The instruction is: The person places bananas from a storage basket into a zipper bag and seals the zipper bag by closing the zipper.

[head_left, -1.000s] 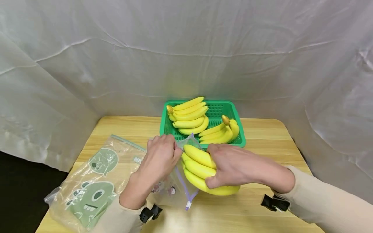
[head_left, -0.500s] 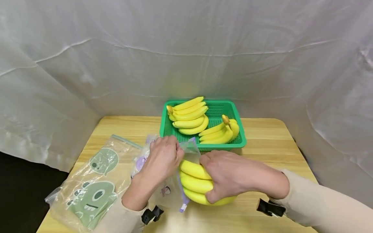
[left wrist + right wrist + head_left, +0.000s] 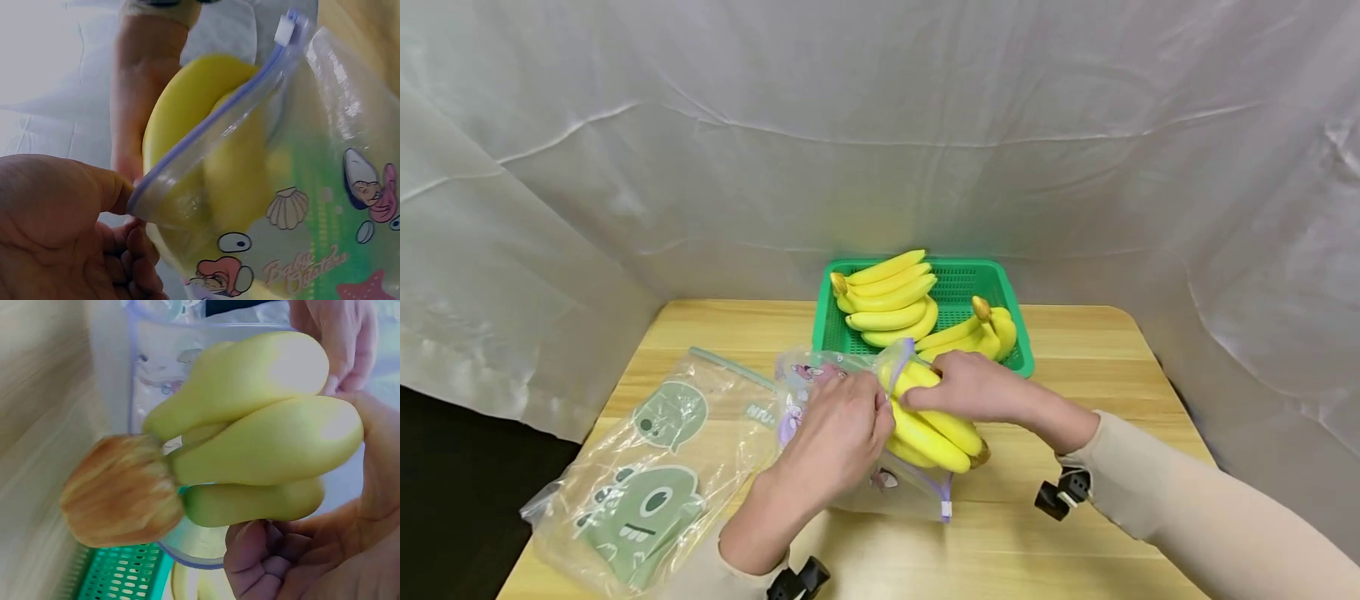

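One hand, the left (image 3: 842,427), pinches the mouth of the purple-rimmed clear plastic bag (image 3: 290,206), seemingly to keep it wide; the right hand (image 3: 966,386) grips the curved yellow banana bunch (image 3: 934,435), partly inside, between the table's (image 3: 1037,521) left and right edges.

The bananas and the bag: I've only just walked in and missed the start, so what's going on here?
A person is handling a bunch of bananas at the mouth of a clear, purple-edged bag. The left hand pinches the bag's edge, while the right hand grips the bunch. It is only partway in, its brown stem end outside. Two more bunches sit in the green basket, and a monster-print bag lies on the table.
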Motion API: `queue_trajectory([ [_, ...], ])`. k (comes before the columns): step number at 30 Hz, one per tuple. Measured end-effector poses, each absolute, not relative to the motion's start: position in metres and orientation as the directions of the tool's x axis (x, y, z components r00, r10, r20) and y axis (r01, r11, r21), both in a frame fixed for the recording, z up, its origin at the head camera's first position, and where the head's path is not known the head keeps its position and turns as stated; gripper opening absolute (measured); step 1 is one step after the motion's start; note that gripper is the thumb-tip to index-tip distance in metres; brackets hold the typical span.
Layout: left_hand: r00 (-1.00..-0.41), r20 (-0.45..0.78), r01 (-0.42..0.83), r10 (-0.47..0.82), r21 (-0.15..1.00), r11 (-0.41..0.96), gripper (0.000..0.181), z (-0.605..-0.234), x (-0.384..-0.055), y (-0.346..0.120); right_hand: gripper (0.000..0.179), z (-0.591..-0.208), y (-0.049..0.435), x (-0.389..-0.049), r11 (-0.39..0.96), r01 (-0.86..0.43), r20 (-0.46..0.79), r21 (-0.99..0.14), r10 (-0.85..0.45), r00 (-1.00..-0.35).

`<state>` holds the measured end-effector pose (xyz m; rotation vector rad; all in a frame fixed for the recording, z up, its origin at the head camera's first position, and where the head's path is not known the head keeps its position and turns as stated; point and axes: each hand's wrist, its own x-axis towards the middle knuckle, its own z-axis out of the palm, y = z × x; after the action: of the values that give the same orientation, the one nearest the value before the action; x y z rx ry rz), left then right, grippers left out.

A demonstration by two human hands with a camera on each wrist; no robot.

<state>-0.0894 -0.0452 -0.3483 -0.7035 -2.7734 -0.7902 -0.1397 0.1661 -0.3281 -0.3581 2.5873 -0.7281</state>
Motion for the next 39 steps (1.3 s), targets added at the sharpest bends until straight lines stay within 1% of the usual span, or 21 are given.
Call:
queue_trajectory([
  [4,-0.853,0.333,0.517,0.402,0.431,0.739,0.017,-0.35,-0.085,-0.043,0.052,-0.33,0.173,-0.146,0.804,-0.043,-0.351,-0.593,-0.306,-0.885],
  [9,-0.837,0.357,0.54,0.415,0.417,0.731,0.018,-0.351,-0.084,-0.042,0.054,-0.33,0.18,-0.148,0.751,0.036,-0.372,-0.659,-0.283,-0.884],
  [11,-0.842,0.339,0.536,0.42,0.431,0.726,0.017,-0.351,-0.083,-0.042,0.055,-0.33,0.181,-0.148,0.724,0.059,-0.362,-0.687,-0.272,-0.892],
  [17,-0.871,0.25,0.489,0.423,0.524,0.697,0.018,-0.348,-0.081,-0.039,0.058,-0.337,0.18,-0.144,0.639,0.144,-0.361,-0.755,-0.223,-0.906],
  [19,-0.88,0.218,0.468,0.422,0.554,0.689,0.018,-0.348,-0.081,-0.039,0.058,-0.339,0.179,-0.142,0.605,0.165,-0.368,-0.779,-0.228,-0.901],
  [22,-0.894,0.174,0.428,0.412,0.598,0.678,0.018,-0.347,-0.082,-0.039,0.052,-0.34,0.181,-0.14,0.531,0.19,-0.388,-0.826,-0.291,-0.874],
  [25,-0.91,0.15,0.389,0.386,0.628,0.674,0.019,-0.345,-0.084,-0.04,0.045,-0.339,0.185,-0.139,0.44,0.203,-0.4,-0.875,-0.42,-0.815],
  [28,-0.923,0.154,0.364,0.351,0.644,0.673,0.018,-0.342,-0.085,-0.041,0.054,-0.338,0.188,-0.139,0.381,0.21,-0.397,-0.9,-0.522,-0.755],
  [30,-0.933,0.154,0.343,0.326,0.656,0.672,0.017,-0.339,-0.085,-0.041,0.064,-0.337,0.189,-0.139,0.367,0.219,-0.401,-0.904,-0.557,-0.727],
  [32,-0.943,0.153,0.321,0.297,0.664,0.675,0.016,-0.335,-0.086,-0.042,0.071,-0.337,0.188,-0.139,0.366,0.232,-0.414,-0.901,-0.57,-0.71],
  [35,-0.954,0.151,0.293,0.26,0.661,0.691,0.014,-0.331,-0.086,-0.043,0.079,-0.336,0.183,-0.137,0.391,0.21,-0.415,-0.896,-0.571,-0.709],
  [36,-0.956,0.156,0.289,0.249,0.654,0.699,0.014,-0.33,-0.087,-0.044,0.079,-0.336,0.181,-0.136,0.401,0.194,-0.409,-0.895,-0.569,-0.714],
  [39,-0.959,0.178,0.285,0.222,0.637,0.716,0.014,-0.327,-0.087,-0.044,0.083,-0.334,0.173,-0.132,0.458,0.104,-0.373,-0.883,-0.55,-0.747],
])
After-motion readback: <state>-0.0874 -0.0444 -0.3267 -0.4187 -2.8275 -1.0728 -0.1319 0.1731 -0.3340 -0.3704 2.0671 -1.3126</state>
